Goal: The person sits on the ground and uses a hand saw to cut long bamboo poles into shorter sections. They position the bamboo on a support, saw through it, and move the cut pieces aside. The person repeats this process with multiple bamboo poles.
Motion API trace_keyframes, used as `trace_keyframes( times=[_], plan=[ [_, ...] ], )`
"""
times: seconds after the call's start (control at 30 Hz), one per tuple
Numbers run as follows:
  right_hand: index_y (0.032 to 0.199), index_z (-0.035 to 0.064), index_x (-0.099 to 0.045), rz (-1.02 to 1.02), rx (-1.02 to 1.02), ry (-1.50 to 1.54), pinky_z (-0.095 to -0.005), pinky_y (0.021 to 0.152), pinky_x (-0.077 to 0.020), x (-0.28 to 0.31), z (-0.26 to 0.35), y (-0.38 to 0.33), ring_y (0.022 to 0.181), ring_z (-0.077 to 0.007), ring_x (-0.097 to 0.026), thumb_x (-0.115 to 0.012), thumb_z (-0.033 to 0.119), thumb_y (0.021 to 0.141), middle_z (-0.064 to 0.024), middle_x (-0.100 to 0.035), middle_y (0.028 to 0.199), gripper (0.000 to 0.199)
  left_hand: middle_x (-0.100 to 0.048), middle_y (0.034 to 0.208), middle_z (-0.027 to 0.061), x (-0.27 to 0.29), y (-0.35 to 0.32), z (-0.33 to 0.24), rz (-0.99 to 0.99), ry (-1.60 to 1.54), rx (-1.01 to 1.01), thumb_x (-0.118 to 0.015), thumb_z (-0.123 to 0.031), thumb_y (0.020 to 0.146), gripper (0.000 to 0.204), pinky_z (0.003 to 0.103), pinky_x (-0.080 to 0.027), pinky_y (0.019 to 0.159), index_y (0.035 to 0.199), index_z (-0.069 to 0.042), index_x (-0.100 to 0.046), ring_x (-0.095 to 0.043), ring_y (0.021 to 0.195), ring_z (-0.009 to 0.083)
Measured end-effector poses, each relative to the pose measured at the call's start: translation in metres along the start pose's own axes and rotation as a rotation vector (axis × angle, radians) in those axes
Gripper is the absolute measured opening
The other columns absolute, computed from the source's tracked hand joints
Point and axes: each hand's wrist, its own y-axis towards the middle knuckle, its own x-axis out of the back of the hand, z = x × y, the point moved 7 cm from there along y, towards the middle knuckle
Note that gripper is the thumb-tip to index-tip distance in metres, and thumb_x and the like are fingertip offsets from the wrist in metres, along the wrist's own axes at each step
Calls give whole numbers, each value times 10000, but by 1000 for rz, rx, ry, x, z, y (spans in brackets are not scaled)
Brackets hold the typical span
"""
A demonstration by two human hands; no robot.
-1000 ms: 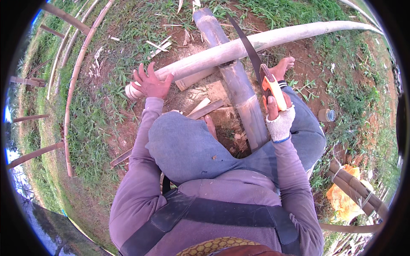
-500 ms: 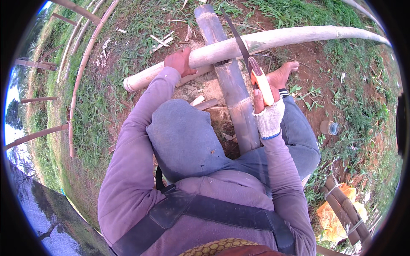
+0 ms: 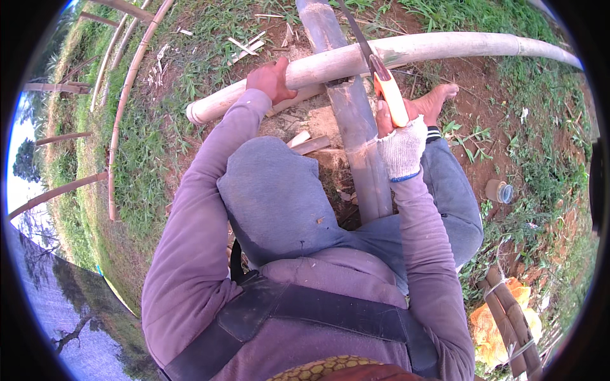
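Observation:
A long pale bamboo pole (image 3: 438, 48) lies across a darker bamboo log (image 3: 359, 120) on the ground in front of me. My left hand (image 3: 272, 80), bare, is wrapped over the pole left of the log. In a white knit glove with bare fingers, my right hand (image 3: 401, 141) grips the orange-and-cream handle of a handsaw (image 3: 361, 39). Its dark blade rests against the pole, close to where pole and log cross, and points away from me. The palm side of the left hand is hidden by the pole.
Sawdust (image 3: 324, 124) and bamboo offcuts (image 3: 311, 145) lie beside the log, near my bent knee and bare foot (image 3: 438, 98). At right stands a small jar (image 3: 499, 191); lower right, tied bamboo pieces (image 3: 508, 311) rest by an orange net bag (image 3: 486, 330). Bamboo rails (image 3: 130, 82) run along the left.
My right hand has pushed the saw slightly away from me along its stroke. The left hand stays on the pole. The whole view has shifted a little.

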Motion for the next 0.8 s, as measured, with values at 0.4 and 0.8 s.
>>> trace_keyframes(
  times=[0.4,0.8],
  plan=[
    [1067,14,-694,-62,16,-137,-424,651,-536,-16,3,15,706,-334,-689,-761,175,997,-163,-696,825,189,-724,1220,210,-1,1,-2,-8,-5,-12,-900,-492,766,749,525,-580,962,1330,-151,-544,-732,1118,419],
    [1069,-23,-651,-52,-2,44,-328,649,-562,41,-28,-99,772,-215,-740,-737,180,1025,-116,-690,793,225,-719,1212,209,-11,0,10,-15,-40,-27,-894,-482,778,713,532,-586,948,1296,-140,-544,-732,1110,420]
  ],
)
